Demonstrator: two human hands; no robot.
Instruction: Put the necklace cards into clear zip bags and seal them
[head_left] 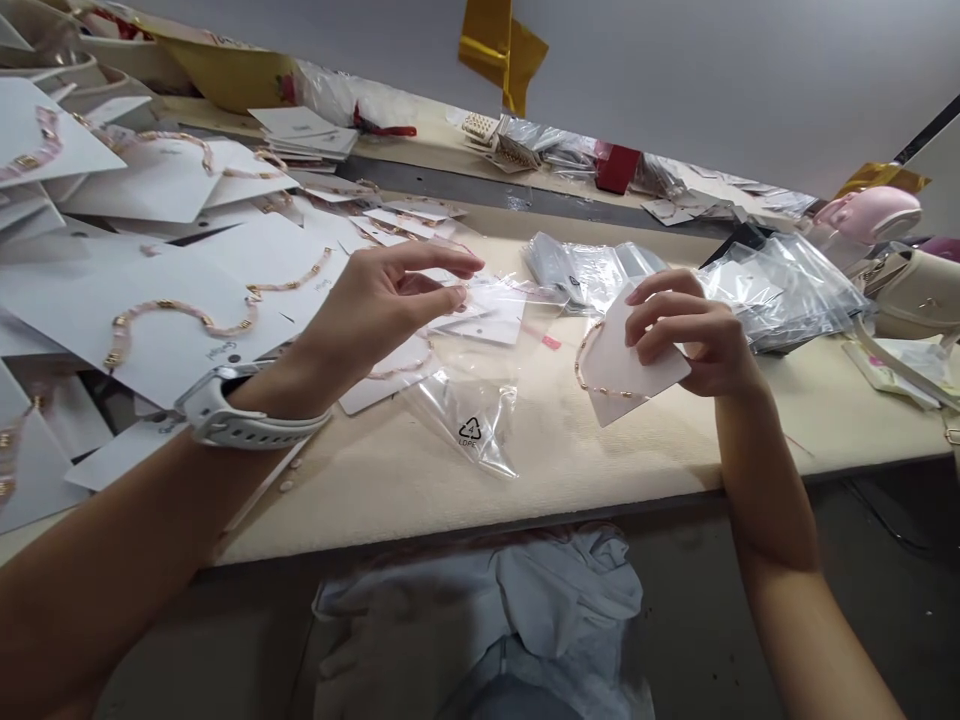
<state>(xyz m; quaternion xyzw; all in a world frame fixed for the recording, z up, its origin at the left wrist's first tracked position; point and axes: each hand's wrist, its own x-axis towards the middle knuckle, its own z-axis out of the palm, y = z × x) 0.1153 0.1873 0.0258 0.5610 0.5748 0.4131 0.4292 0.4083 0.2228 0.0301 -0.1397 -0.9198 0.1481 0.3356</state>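
- Right hand (690, 335) now, raised over the right half of the worktop (420, 510): thumb and fingers close on a white display card (619, 350), gripping its right side.
- That card is tilted, and a beaded bracelet (579, 370) curves along its left and lower edges, facing the camera.
- Across to the left hand (469, 280): index finger and thumb a narrow gap apart, nothing visibly pinched, a white smartwatch (251, 415) on the wrist.
- Between the hands, nearer the worktop's front edge, there's a clear LDPE bag (480, 430) lying flat.
- Just behind that, a small red scrap (551, 342); farther back, a batch of clear bags (592, 268).
- Over at the worktop's left end, bracelet cards (150, 280) heap up, overlapping at all angles.
- Toward the right end, a pile of clear packets (787, 290).
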